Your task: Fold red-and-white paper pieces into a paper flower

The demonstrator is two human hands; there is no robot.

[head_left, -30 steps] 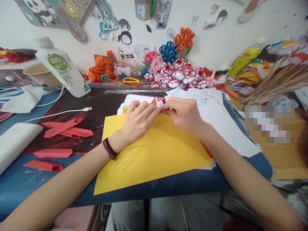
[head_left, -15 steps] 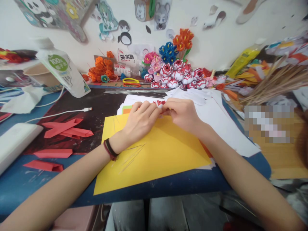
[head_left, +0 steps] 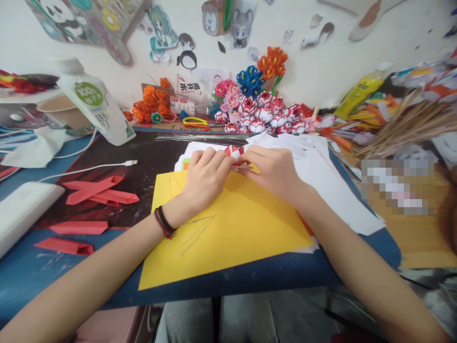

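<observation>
A small red and white folded paper flower (head_left: 234, 152) is held between my two hands, above the far edge of a yellow sheet of paper (head_left: 228, 224). My left hand (head_left: 207, 174) curls round its left side, the back of the hand toward me. From the right, the bent fingers of my right hand (head_left: 269, 169) pinch the flower's other side. The fingers hide its lower part. Thin wire pieces (head_left: 196, 233) lie on the yellow sheet beside my left wrist. Several folded red paper strips (head_left: 102, 190) rest on the table to the left.
Finished red and white paper flowers (head_left: 264, 114) are heaped at the back. A white bottle (head_left: 94, 102) and a white power bank (head_left: 26, 214) with its cable stand and lie left. White paper sheets (head_left: 328, 186) spread to the right, near dry stalks (head_left: 400, 121).
My right hand has shifted slightly, its fingers straighter and lower. More of the red and white flower now shows between the hands. The view has tilted a little.
</observation>
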